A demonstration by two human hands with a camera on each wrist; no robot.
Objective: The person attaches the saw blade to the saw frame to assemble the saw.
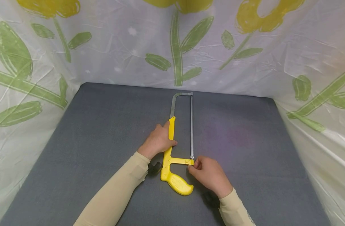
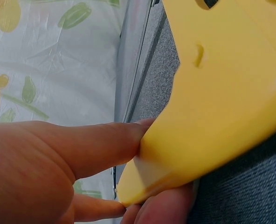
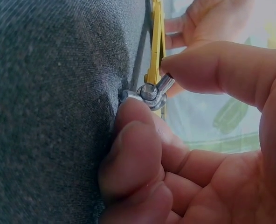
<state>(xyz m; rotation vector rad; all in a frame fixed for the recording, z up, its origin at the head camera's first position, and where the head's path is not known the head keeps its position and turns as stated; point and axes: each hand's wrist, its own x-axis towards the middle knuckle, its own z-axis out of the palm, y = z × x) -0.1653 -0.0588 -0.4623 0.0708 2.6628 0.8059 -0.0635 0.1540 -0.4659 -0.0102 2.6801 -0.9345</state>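
A hacksaw (image 1: 167, 156) with a yellow frame and handle lies on the dark grey table, its handle toward me. Its silver blade (image 1: 192, 125) runs along the right side. My left hand (image 1: 159, 141) grips the yellow back of the frame, thumb on top and fingers beneath, as the left wrist view also shows. At the lower end of the blade, my right hand (image 1: 209, 172) pinches a metal wing nut (image 3: 149, 93) between thumb and fingers. In the head view that nut is hidden behind the right fingers.
Dark grey cloth covers the table (image 1: 110, 116). A white curtain (image 1: 116, 47) printed with yellow flowers and green leaves hangs behind it and along both sides. Black wrist cameras sit under both wrists, close over the table.
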